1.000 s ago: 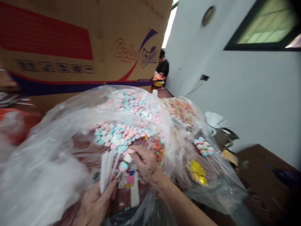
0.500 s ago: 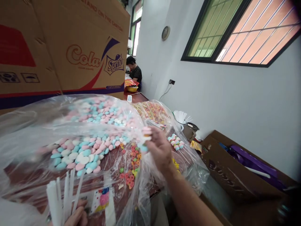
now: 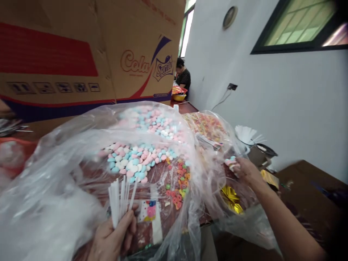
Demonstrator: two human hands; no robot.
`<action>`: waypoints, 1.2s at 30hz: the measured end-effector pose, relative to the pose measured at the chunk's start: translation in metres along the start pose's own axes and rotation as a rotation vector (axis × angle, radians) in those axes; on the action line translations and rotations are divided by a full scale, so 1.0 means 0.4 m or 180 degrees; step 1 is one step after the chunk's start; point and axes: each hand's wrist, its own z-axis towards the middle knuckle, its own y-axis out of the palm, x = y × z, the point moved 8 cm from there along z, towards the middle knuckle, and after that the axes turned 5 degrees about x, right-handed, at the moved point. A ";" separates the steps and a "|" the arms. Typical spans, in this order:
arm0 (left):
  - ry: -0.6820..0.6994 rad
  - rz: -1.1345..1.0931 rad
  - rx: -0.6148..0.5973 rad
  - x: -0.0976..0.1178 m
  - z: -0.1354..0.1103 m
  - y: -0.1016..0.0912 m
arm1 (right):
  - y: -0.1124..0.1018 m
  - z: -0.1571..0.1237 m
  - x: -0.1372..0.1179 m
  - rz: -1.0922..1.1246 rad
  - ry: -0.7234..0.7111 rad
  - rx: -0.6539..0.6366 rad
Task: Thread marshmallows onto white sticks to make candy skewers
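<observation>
Left hand: the left hand (image 3: pixel 112 235) is grasping a bundle of white sticks (image 3: pixel 119 197) near the table's front edge, as earlier.
Right hand: the right hand (image 3: pixel 246 173) is touching marshmallow skewers (image 3: pixel 231 163) on the right; blur is hiding whether its fingers are clasping one or letting go.
Just changed: the right hand is no longer carrying its skewer beside the cereal rings (image 3: pixel 178 186); it is now reaching the skewer pile.
Meaning: that skewer is probably joining the pile, while the white sticks are staying ready.
Loose marshmallows: pink, blue and white marshmallows (image 3: pixel 133 163) are spilling from the clear plastic bag (image 3: pixel 78 127).
Gold foil strips: the gold foil strips (image 3: pixel 231 200) are lying just below the right hand.
</observation>
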 end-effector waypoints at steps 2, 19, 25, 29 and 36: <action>-0.0001 0.0046 -0.0042 0.012 -0.005 0.009 | -0.042 0.010 -0.020 -0.0021 0.0043 0.0363; 0.0293 -0.0108 -0.0246 0.046 -0.023 0.011 | 0.178 -0.389 -0.845 0.3478 -0.0479 -0.2395; 0.0070 -0.0512 0.0116 0.038 -0.016 0.001 | 0.192 -0.366 -0.836 0.3275 -0.0336 -0.1967; 0.0361 -0.0530 0.0230 0.073 -0.023 -0.010 | 0.173 -0.381 -0.859 0.3195 -0.0555 -0.1909; 0.1417 0.0003 0.0848 0.167 -0.049 -0.075 | 0.010 -0.393 -0.922 0.3069 -0.2360 -0.0621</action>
